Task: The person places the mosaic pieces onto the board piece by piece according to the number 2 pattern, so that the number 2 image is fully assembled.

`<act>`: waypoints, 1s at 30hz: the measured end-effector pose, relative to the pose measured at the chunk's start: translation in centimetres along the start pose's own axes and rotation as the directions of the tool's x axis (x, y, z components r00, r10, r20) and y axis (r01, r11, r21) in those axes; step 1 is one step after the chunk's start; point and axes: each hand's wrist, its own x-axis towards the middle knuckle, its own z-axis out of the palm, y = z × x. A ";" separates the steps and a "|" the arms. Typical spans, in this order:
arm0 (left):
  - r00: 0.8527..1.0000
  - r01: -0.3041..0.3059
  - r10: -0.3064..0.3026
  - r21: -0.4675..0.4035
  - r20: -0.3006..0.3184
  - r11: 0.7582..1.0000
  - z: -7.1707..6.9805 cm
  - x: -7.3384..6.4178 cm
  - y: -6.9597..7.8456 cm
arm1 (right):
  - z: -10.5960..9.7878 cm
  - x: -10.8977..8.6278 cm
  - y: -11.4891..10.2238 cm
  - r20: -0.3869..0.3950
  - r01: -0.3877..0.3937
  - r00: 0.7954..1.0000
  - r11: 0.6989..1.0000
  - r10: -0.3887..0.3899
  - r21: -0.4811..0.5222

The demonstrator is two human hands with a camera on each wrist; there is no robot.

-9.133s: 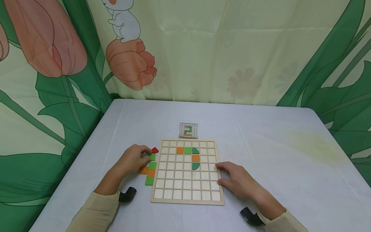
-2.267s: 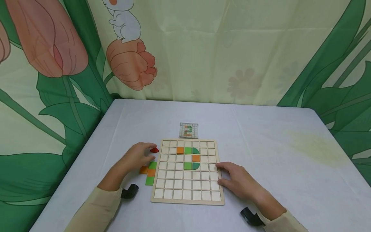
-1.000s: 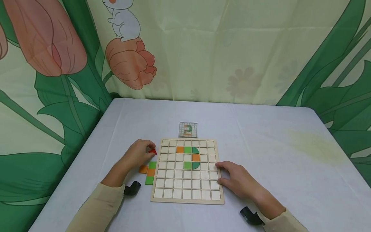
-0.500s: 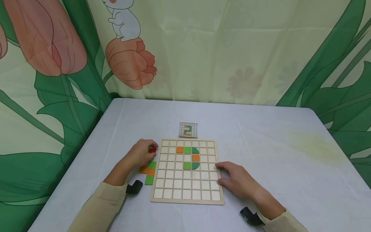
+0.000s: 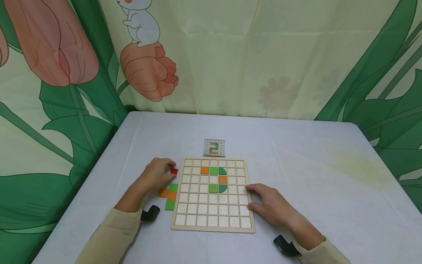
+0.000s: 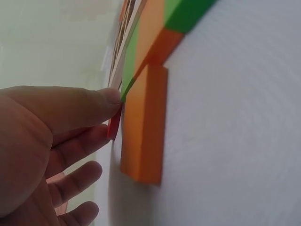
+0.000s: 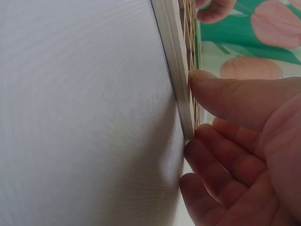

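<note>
Beside the board's left edge, my left hand (image 5: 157, 174) pinches a small red tile (image 5: 174, 171) between thumb and fingers. In the left wrist view the red tile (image 6: 114, 126) shows edge-on by the thumb tip, partly hidden by the hand. My right hand (image 5: 271, 203) rests thumb and fingertips on the right rim of the wooden grid board (image 5: 213, 231), its fingers relaxed. On the board lie two orange squares, two green squares and two dark green rounded tiles, including an orange square (image 5: 222, 179) and a green square (image 5: 213, 188).
Left of the board lie a loose orange tile (image 5: 163, 192) and a column of green and orange tiles (image 5: 170, 205). Behind the board is a small pattern card (image 5: 214, 147). A white cloth covers the table (image 5: 306, 154); a printed curtain (image 5: 230, 66) hangs behind it.
A green square from the left side now sits on the board beside the lower rounded tile. My left hand has taken hold of the red tile and turned it. My right hand stays put.
</note>
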 end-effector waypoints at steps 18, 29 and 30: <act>1.000 -0.010 0.010 0.011 -0.001 1.000 0.2 -0.1 0.6 | 0.1 -0.1 0.1 -0.001 0.014 1.000 1.000 -0.014 0.016; 0.999 -0.043 0.043 -0.009 0.021 0.999 0.2 0.1 0.5 | 0.1 0.0 0.2 -0.005 0.020 1.000 1.000 -0.020 0.008; 0.999 -0.046 0.047 -0.015 0.026 0.999 0.1 0.1 0.5 | 0.1 0.0 0.2 -0.005 0.020 1.000 1.000 -0.020 0.007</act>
